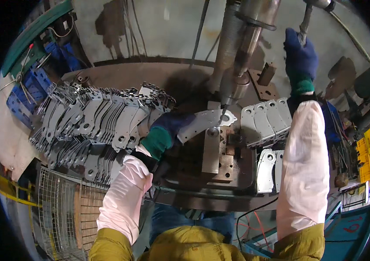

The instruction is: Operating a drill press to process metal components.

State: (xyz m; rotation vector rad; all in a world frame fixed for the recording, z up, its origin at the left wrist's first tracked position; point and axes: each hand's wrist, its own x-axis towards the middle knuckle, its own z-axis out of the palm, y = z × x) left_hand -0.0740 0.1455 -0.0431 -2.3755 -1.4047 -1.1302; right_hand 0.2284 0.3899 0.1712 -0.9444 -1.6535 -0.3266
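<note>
My left hand [170, 128], in a dark blue glove with a green cuff, grips the near end of a flat grey metal bracket [202, 122]. The far end of that bracket, with a round hole, lies on a steel fixture block [211, 152] under the drill press spindle [236, 87]. A thin bit comes down at the hole; whether it touches the metal I cannot tell. Up at the right, my right hand [301, 54], gloved alike, is closed around the drill press lever [307, 22].
Many similar brackets stand in a dense pile [102, 115] on the left of the table. Flatter stacks of brackets [266, 119] lie right of the fixture. A wire basket [59, 204] stands at the lower left, yellow bins [368, 154] at the right. Behind the spindle rises the machine's column [223, 48].
</note>
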